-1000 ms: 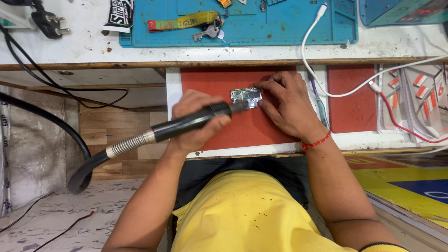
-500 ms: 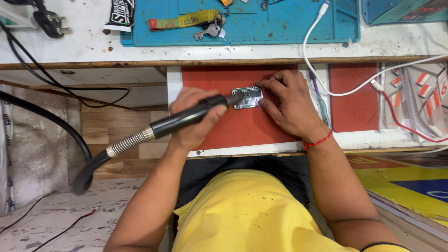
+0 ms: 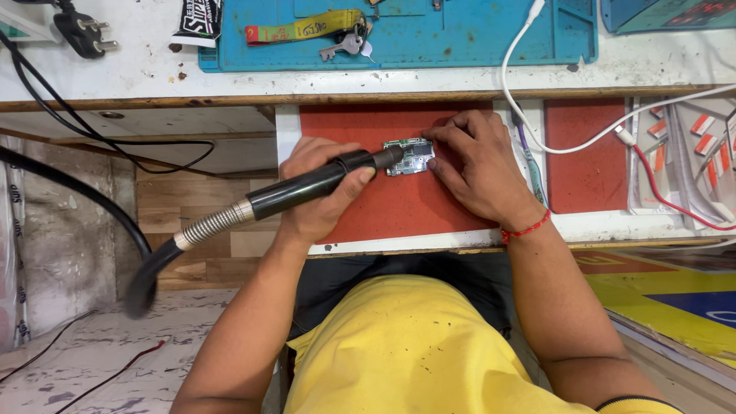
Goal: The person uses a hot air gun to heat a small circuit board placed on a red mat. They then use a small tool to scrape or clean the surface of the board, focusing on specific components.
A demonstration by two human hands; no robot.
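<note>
Circuit board (image 3: 409, 156), small, green with metal shields, lying flat on the red mat (image 3: 399, 211) of a pull-out shelf, directly between the two hands. Largest to smallest: blue work mat (image 3: 460, 38) on the white bench, beyond both hands; red mat, beneath them; hot-air handpiece (image 3: 307, 186), black barrel with coiled metal collar and dark hose trailing away to the left, nozzle tip touching or just over the board's left edge, cannot tell which; left hand (image 3: 318, 192), clenched around the barrel; right hand (image 3: 475, 165), fingertips pressing the board's right edge, red thread at the wrist; white cable (image 3: 537, 115), just beyond the right hand; keys (image 3: 341, 47) on a yellow strap, well beyond the board.
</note>
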